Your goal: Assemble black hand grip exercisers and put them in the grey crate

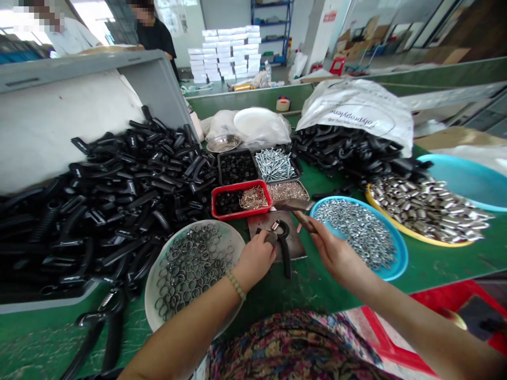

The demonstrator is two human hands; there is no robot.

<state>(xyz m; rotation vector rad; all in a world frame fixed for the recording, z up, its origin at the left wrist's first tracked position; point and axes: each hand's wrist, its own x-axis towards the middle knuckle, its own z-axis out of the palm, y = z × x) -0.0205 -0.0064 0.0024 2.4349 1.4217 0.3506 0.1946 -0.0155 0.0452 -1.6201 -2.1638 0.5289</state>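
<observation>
My left hand (253, 258) grips a small black plastic-handled clamp part (283, 245) with a metal piece at its head, which rests on a worn steel plate (277, 235). My right hand (336, 254) pinches a thin brown-handled tool (304, 221), and its tip reaches toward the metal piece. A white plate of metal rings (190, 269) lies beside my left hand. Nearest my right hand is a blue plate of steel nuts (360, 237). The fingers hide part of the metal piece.
Black plastic handles lie heaped at left (111, 206) and spill from a white polypropylene sack (348, 113). Small trays (241, 198) of parts, a yellow plate of metal sleeves (423, 211) and a blue basin (467, 179) crowd the green bench (317, 295). Two people stand behind.
</observation>
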